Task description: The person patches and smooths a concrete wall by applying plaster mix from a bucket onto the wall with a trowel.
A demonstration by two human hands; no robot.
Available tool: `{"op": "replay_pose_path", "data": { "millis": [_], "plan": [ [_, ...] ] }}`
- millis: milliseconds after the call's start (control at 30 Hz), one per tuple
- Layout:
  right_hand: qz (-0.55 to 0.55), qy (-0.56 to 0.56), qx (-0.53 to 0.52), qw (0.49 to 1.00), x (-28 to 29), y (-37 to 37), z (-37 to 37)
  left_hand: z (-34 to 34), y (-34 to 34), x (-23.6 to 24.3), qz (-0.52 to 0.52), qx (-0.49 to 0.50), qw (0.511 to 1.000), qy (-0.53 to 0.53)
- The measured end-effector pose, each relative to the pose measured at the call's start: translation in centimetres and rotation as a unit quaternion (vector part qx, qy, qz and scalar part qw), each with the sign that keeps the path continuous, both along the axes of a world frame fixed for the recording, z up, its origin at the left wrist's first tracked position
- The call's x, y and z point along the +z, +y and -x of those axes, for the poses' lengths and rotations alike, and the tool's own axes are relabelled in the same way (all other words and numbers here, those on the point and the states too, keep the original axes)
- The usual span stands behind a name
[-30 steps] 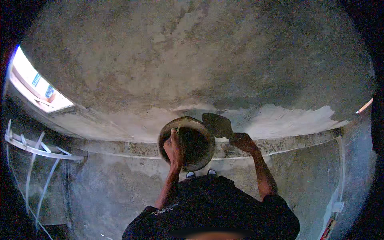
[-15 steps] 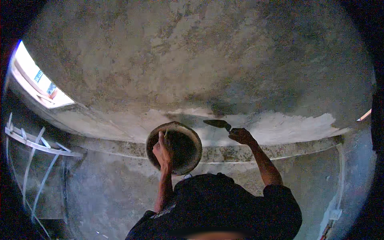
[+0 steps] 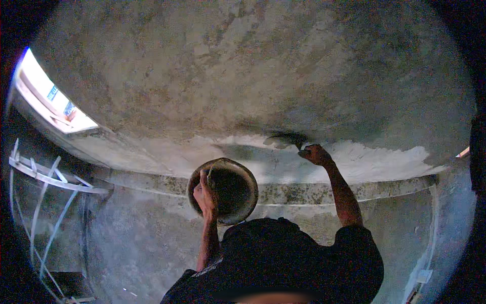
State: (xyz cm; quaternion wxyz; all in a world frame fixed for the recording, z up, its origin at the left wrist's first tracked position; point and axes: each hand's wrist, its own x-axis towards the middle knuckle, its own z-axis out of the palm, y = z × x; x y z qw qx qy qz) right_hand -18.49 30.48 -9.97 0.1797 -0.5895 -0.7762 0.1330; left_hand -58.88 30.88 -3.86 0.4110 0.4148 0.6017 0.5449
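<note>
- We saw a rough grey wall (image 3: 253,76) filling the upper half of the frame.
- Across its lower edge, mid-frame, we saw a paler, smeared band (image 3: 359,162), ragged along the top; we judged that uneven pressure there could leave ridges.
- Just below centre we had a round basin (image 3: 248,197), tilted so its dark inside showed; we could not tell how full it was. Held from one side, it could tip and spill if the wrist sagged.
- Right of centre we saw a trowel (image 3: 289,138), its blade at or very near the band's upper edge; too steep an angle could gouge the surface or drop material.
- Our right hand (image 3: 316,153) was curled closed around the trowel's handle; a slack grip could let the blade twist.
- Our left hand (image 3: 205,195) was clamped on the basin's left rim, its fingers partly hidden.
</note>
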Motion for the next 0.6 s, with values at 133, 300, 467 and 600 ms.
{"op": "replay_pose_path", "data": {
  "millis": [133, 300, 467, 600],
  "plan": [
    [-0.086, -0.056, 0.039, 0.994, -0.6, -1.0, -2.2, -0.3, -0.2, 0.3, 0.042, -0.015, 0.999, -0.003],
    [0.017, -0.104, -0.082, 0.991, 1.4, -2.2, 2.2, 0.6, 0.1, -1.2, 0.042, -0.021, 0.999, 0.005],
    [0.016, -0.207, -0.139, 0.968, -3.1, -1.9, 2.0, -0.5, -0.3, 1.5, 0.091, -0.049, 0.993, 0.062],
    [-0.105, -0.258, -0.148, 0.949, -1.1, -0.9, 2.1, -0.2, -0.2, 2.3, 0.058, -0.050, 0.996, 0.052]
  ]
}}
